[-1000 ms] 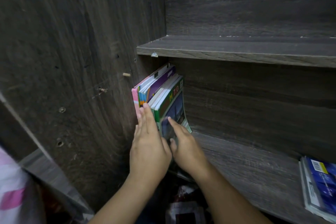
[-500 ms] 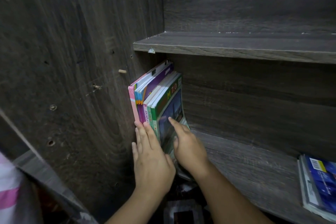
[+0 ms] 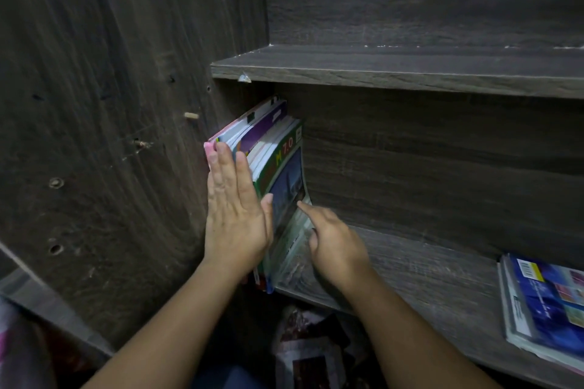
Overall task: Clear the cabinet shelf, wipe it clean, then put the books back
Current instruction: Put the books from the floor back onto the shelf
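Left hand point(image 3: 235, 218) has slid up the upright stack of colourful paperback books point(image 3: 278, 161); its flat fingers point(image 3: 222, 161) now reach the pink spine point(image 3: 209, 151) at its top edge.

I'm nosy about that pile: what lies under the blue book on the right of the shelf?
Under the blue book at least one paler book shows, only by its edges; its cover is hidden. The pile rests on the shelf.

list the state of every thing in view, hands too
row of colourful paperback books, upright against the cabinet's left wall, outer green cover bowed
left hand grip, flat, fingers straight, pressing the spines
right hand grip, forefinger on the green cover
stack of blue books, lying flat on the dark wooden shelf, right end
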Motion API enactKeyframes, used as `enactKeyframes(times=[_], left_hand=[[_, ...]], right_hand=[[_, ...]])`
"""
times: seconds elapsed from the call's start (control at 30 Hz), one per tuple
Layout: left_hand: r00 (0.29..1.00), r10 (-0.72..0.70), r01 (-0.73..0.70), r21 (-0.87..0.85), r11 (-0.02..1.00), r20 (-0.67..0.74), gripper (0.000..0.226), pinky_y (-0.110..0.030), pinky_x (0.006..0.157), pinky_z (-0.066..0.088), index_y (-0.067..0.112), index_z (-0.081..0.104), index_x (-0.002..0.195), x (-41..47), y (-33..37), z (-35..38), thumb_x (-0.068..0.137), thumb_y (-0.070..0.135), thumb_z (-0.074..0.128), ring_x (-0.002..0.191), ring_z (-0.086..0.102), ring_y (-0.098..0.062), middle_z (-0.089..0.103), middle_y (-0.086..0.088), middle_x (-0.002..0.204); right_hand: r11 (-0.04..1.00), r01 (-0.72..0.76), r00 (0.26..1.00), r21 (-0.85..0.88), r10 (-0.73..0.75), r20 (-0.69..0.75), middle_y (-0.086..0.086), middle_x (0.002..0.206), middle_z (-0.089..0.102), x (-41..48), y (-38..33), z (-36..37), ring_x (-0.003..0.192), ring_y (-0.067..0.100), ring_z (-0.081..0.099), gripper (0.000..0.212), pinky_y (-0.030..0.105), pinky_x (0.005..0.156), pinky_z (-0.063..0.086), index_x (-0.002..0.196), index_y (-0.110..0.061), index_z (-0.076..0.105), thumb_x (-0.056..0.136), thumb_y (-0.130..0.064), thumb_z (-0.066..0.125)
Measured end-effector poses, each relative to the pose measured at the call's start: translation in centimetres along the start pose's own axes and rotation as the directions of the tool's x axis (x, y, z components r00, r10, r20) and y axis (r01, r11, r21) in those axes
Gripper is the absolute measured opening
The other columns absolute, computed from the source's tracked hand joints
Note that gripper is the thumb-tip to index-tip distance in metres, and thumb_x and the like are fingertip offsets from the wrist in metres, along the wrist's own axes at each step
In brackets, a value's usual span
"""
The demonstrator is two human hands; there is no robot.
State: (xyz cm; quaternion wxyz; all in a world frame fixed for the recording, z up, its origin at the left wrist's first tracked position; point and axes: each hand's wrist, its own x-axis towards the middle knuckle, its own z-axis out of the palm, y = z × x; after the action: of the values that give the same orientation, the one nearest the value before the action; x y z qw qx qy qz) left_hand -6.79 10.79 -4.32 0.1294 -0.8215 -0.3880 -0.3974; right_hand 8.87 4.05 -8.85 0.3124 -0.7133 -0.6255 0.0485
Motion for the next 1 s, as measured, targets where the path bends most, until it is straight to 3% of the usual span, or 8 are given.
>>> enactKeyframes(times=[0.2, 0.33, 0.47, 0.53, 0.6, 0.73, 0.9, 1.0], left_hand=[[0.985, -0.166, 0.169, 0.055, 0.984, -0.054, 0.081, -0.055, 0.115, -0.001, 0.0, 0.014, 0.151, -1.6, 3.7, -0.3, 0.084, 0.021, 0.055, 0.144, -0.001, -0.046, 0.004, -0.025, 0.157], [0.999, 0.035, -0.035, -0.017, 0.999, 0.018, 0.067, -0.056, 0.104, 0.021, 0.017, 0.044, 0.141, -3.0, 7.8, 1.2, 0.076, 0.029, 0.056, 0.14, 0.02, -0.039, 0.026, -0.014, 0.153], [0.966, 0.179, -0.137, -0.219, 0.966, 0.188, 0.044, -0.048, 0.095, 0.027, 0.02, 0.063, 0.118, -3.7, 11.6, 3.0, 0.074, 0.025, 0.062, 0.13, 0.035, -0.032, 0.054, -0.003, 0.132], [0.929, 0.215, -0.129, -0.281, 0.951, 0.301, 0.037, -0.05, 0.096, 0.033, 0.022, 0.063, 0.113, -4.4, 13.0, 4.3, 0.077, 0.025, 0.066, 0.129, 0.034, -0.029, 0.056, 0.0, 0.127], [0.885, 0.266, -0.144, -0.319, 0.937, 0.382, 0.036, -0.051, 0.094, 0.038, 0.024, 0.062, 0.112, -5.5, 14.5, 5.6, 0.077, 0.028, 0.067, 0.127, 0.032, -0.026, 0.056, 0.001, 0.124], [0.773, 0.332, -0.108, -0.403, 0.909, 0.541, 0.044, -0.043, 0.105, 0.024, 0.028, 0.052, 0.13, -6.8, 17.7, 7.3, 0.087, 0.036, 0.055, 0.133, 0.019, -0.021, 0.046, 0.006, 0.135], [0.693, 0.458, -0.162, -0.499, 0.851, 0.556, 0.045, -0.034, 0.106, 0.018, 0.033, 0.043, 0.136, -7.2, 22.5, 8.6, 0.092, 0.04, 0.049, 0.134, 0.017, -0.018, 0.039, 0.011, 0.137], [0.641, 0.512, -0.229, -0.495, 0.838, 0.571, 0.045, -0.035, 0.102, 0.022, 0.034, 0.041, 0.136, -8.4, 23.7, 9.4, 0.092, 0.041, 0.047, 0.132, 0.02, -0.016, 0.037, 0.013, 0.14]], right_hand=[[0.989, -0.025, 0.998, -0.147, 0.017, -0.059, -0.004, 0.144, 0.047, -2.6, 2.8, -3.6, 0.128, 0.02, 0.047, 0.06, 0.035, 0.099, 0.044, 0.145, -0.03, 0.04, 0.09, -0.01, 0.051], [0.955, -0.104, 0.99, -0.277, 0.073, -0.12, -0.001, 0.141, 0.051, -5.6, 5.1, -7.3, 0.123, 0.024, 0.053, 0.056, 0.041, 0.097, 0.045, 0.142, -0.028, 0.046, 0.088, -0.015, 0.057], [0.897, -0.215, 0.973, -0.387, 0.163, -0.163, 0.002, 0.129, 0.061, -9.5, 8.0, -10.8, 0.11, 0.028, 0.061, 0.049, 0.043, 0.09, 0.049, 0.129, -0.025, 0.06, 0.081, -0.021, 0.069], [0.87, -0.284, 0.954, -0.402, 0.213, -0.213, 0.005, 0.118, 0.067, -11.4, 9.9, -12.1, 0.102, 0.032, 0.064, 0.043, 0.044, 0.083, 0.051, 0.117, -0.022, 0.068, 0.075, -0.02, 0.075], [0.813, -0.386, 0.923, -0.437, 0.336, -0.189, 0.003, 0.123, 0.063, -13.5, 11.9, -13.7, 0.111, 0.031, 0.059, 0.04, 0.042, 0.091, 0.047, 0.119, -0.024, 0.066, 0.08, -0.026, 0.07], [0.736, -0.481, 0.851, -0.476, 0.523, -0.051, 0.001, 0.135, 0.053, -16.9, 15.3, -15.5, 0.124, 0.026, 0.048, 0.047, 0.034, 0.103, 0.04, 0.129, -0.029, 0.058, 0.083, -0.035, 0.063], [0.649, -0.593, 0.704, -0.477, 0.705, 0.083, 0.004, 0.155, 0.027, -20.0, 18.3, -16.6, 0.141, 0.024, 0.028, 0.083, 0.036, 0.114, 0.028, 0.147, -0.035, 0.034, 0.074, -0.042, 0.073], [0.63, -0.616, 0.68, -0.473, 0.729, 0.085, 0.002, 0.159, 0.016, -20.3, 19.3, -16.6, 0.145, 0.023, 0.019, 0.088, 0.039, 0.116, 0.024, 0.151, -0.038, 0.022, 0.079, -0.034, 0.072]])
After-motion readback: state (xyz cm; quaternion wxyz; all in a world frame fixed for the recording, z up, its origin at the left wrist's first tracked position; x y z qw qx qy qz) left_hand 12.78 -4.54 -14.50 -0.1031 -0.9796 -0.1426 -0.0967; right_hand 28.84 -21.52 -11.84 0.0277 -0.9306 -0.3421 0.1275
